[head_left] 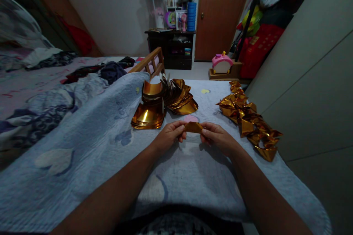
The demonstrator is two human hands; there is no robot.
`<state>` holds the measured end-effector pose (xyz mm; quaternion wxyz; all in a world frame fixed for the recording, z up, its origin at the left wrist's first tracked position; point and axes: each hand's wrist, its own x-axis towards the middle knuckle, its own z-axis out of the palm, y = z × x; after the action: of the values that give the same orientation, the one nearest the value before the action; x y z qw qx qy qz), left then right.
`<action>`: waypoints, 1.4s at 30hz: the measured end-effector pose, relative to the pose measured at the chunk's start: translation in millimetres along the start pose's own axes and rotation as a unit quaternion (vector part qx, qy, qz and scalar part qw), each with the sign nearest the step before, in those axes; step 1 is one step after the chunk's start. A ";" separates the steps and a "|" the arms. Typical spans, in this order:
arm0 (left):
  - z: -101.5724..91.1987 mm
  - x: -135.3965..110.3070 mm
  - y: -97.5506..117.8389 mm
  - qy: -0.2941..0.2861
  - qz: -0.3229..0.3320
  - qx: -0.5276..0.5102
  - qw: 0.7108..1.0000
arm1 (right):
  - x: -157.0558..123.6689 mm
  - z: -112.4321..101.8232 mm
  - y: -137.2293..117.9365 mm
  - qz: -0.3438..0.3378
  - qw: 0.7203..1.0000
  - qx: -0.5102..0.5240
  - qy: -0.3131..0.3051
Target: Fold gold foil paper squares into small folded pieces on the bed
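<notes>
A small piece of folded gold paper (193, 127) is stretched between my two hands, its top edge flat and its ends slanted. My left hand (173, 132) pinches one end between thumb and fingers. At the other end, my right hand (216, 134) has a like pinch. Beyond my left hand lies a fanned stack of gold foil sheets (149, 114), with more curled gold sheets (183, 99) beside it. To the right, a row of folded gold paper pieces (242, 114) runs along the edge of the blue blanket (193, 176).
A wooden rail (150, 60) stands behind the sheets. Crumpled clothes and bedding (55, 106) lie at left. A pale cabinet (311, 77) borders the right side. At the back are a dark shelf unit (171, 49), a wooden door (217, 14) and a pink toy (221, 63).
</notes>
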<state>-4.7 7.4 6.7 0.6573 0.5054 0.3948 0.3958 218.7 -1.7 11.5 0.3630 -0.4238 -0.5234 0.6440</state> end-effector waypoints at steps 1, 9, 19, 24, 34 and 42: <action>-0.3 0.4 -0.1 0.008 0.007 0.003 1.000 | 0.3 0.0 0.5 0.002 1.000 0.007 0.006; -0.6 0.5 1.7 0.033 0.021 0.019 0.999 | -1.0 0.3 -3.0 0.026 0.995 0.090 0.019; 0.3 -1.3 4.4 0.038 0.017 0.040 0.998 | 3.0 -0.1 2.8 0.011 0.995 0.089 0.032; -1.0 -2.0 2.9 0.031 0.027 0.023 0.999 | 2.9 0.7 0.3 0.011 0.997 0.077 0.021; -3.4 -2.0 -1.2 0.004 0.012 0.019 1.000 | 2.3 -4.0 2.6 -0.012 1.000 0.019 0.013; -3.7 -2.3 -0.5 -0.018 0.011 0.005 1.000 | 4.1 -6.6 7.4 -0.018 0.999 0.032 -0.004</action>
<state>-8.9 6.4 5.8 0.6573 0.5203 0.3791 0.3918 223.1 3.0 3.0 0.3855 -0.4002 -0.5116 0.6553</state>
